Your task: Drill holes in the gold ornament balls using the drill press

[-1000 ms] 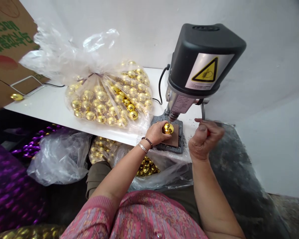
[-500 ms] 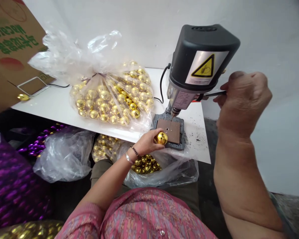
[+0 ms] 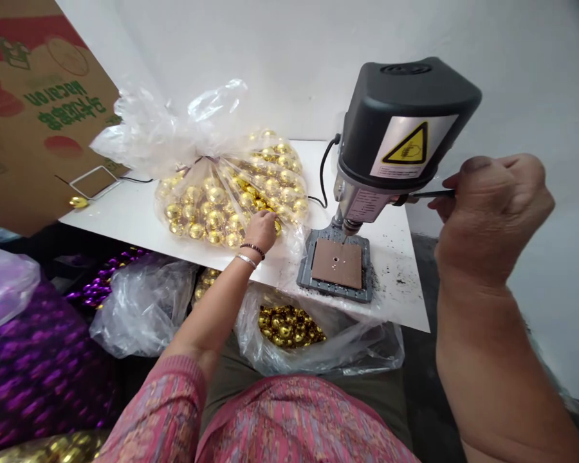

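My left hand (image 3: 262, 231) is at the right front of a tied clear plastic bag (image 3: 205, 215) full of shiny gold balls. Its fingers are curled down among the balls, and what they hold is hidden. One gold ball (image 3: 277, 227) shows just beside the fingers. My right hand (image 3: 496, 215) is closed around the black lever (image 3: 431, 193) of a small bench drill press (image 3: 405, 128). Below its chuck (image 3: 351, 226) lies a brown board (image 3: 338, 262) with a hole, on the grey base; the board carries no ball.
Dark shavings (image 3: 399, 280) litter the white table (image 3: 412, 302). On my lap, an open plastic bag (image 3: 361, 350) holds gold balls. At left are a cardboard box (image 3: 24, 128), a lone gold ball (image 3: 78, 202) and a purple-filled bag (image 3: 43, 360).
My left hand has moved from the drill base, where it held a gold ball, up and left to the tied bag. That ball is out of the hand's view. My right hand stays on the lever.
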`<action>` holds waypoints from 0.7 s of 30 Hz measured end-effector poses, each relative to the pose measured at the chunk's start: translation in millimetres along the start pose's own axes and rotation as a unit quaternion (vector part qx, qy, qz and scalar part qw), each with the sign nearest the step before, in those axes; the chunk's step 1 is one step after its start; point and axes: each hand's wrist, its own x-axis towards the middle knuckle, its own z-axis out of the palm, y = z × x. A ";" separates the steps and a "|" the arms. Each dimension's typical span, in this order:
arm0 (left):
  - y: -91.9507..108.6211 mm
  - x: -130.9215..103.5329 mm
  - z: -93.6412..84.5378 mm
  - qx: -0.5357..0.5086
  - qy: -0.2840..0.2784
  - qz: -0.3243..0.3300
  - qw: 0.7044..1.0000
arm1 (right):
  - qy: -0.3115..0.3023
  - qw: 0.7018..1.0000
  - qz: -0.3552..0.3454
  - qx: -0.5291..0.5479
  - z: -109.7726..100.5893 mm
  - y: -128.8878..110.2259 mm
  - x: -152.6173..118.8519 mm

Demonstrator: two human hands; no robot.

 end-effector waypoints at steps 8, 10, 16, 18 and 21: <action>0.0 3.8 0.6 0.115 -0.196 0.013 0.974 | 0.016 0.999 0.036 0.022 -1.8 -7.5 -4.4; 2.3 1.0 1.8 0.092 -0.230 0.027 0.969 | 0.015 0.999 0.036 0.027 -2.2 -6.6 -5.7; 11.3 -1.6 7.7 0.001 -0.238 -0.053 0.970 | 0.008 0.999 0.035 0.031 -1.7 -3.6 -7.5; 13.3 -4.2 8.9 -0.029 -0.275 -0.093 0.956 | 0.014 0.999 0.037 0.034 -1.7 -3.2 -7.8; 14.0 -13.2 7.6 -0.159 -0.264 -0.122 0.943 | 0.016 0.998 0.045 0.037 -2.2 -4.1 -7.6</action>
